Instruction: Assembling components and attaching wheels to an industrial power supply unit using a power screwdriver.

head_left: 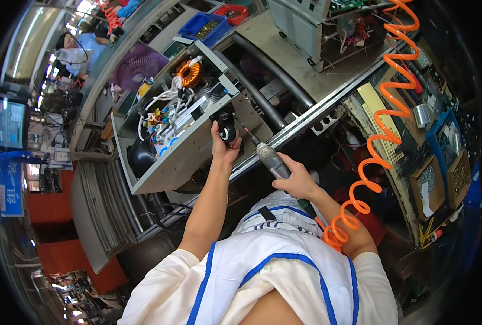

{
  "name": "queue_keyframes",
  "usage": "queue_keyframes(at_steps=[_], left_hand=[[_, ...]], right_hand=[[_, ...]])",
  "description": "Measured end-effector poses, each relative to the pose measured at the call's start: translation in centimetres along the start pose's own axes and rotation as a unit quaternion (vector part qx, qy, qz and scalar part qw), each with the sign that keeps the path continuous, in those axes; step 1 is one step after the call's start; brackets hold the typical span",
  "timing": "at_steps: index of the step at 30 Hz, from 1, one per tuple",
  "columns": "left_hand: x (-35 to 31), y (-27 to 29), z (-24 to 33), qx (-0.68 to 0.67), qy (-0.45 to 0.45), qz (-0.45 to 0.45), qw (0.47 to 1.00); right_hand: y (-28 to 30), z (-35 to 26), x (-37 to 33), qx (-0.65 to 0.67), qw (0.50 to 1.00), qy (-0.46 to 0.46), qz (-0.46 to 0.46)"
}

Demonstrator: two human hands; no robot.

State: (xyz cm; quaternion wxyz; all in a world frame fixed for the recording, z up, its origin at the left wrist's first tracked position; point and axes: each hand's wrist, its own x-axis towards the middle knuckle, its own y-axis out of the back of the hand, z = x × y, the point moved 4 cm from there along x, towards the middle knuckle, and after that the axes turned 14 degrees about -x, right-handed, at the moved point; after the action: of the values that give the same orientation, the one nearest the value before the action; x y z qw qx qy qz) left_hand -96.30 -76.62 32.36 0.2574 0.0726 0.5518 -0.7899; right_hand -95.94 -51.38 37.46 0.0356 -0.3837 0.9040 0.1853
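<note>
My left hand [224, 149] is closed on a black rounded, wheel-like part [226, 120] with a pale ring, held against the end of a grey metal housing [170, 161]. My right hand [299, 180] grips a grey power screwdriver [272, 160], its thin bit pointing up and left toward the black part. The bit's end is close to that part; whether they touch I cannot tell. The housing lies tilted, its inside exposed: an orange-wound ring coil [189, 73], white cables [171, 93] and coloured wiring.
An orange coiled hose [379, 143] hangs along my right side. Black rollers [276, 70] and a metal rail [327, 103] run beyond the housing. Boxes of small fasteners [427, 187] stand at right, a blue bin [203, 28] at the back. Grey panels [97, 200] are stacked at left.
</note>
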Motion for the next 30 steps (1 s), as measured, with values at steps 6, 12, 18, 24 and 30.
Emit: queue_keyframes(at_steps=[6, 12, 18, 24, 30], left_hand=[[0.0, -0.1, -0.3, -0.012, 0.026, -0.007, 1.0], [0.3, 0.6, -0.6, 0.024, -0.004, 0.065, 0.998], [-0.1, 0.2, -0.1, 0.046, -0.038, 0.108, 0.992], [-0.9, -1.0, 0.0, 0.112, -0.088, 0.183, 0.973], [-1.6, -1.7, 1.5, 0.161, -0.11, 0.21, 0.958]], right_hand=[[-0.9, 0.2, 0.0, 0.022, 0.999, -0.007, 0.026], [-0.5, -0.2, -0.1, -0.046, 0.997, -0.001, 0.06], [-0.7, -0.2, 0.0, -0.067, 0.997, -0.017, 0.045], [-1.1, 0.4, 0.1, -0.031, 0.998, -0.01, 0.045], [-1.1, 0.3, 0.0, -0.042, 0.998, -0.026, 0.029]])
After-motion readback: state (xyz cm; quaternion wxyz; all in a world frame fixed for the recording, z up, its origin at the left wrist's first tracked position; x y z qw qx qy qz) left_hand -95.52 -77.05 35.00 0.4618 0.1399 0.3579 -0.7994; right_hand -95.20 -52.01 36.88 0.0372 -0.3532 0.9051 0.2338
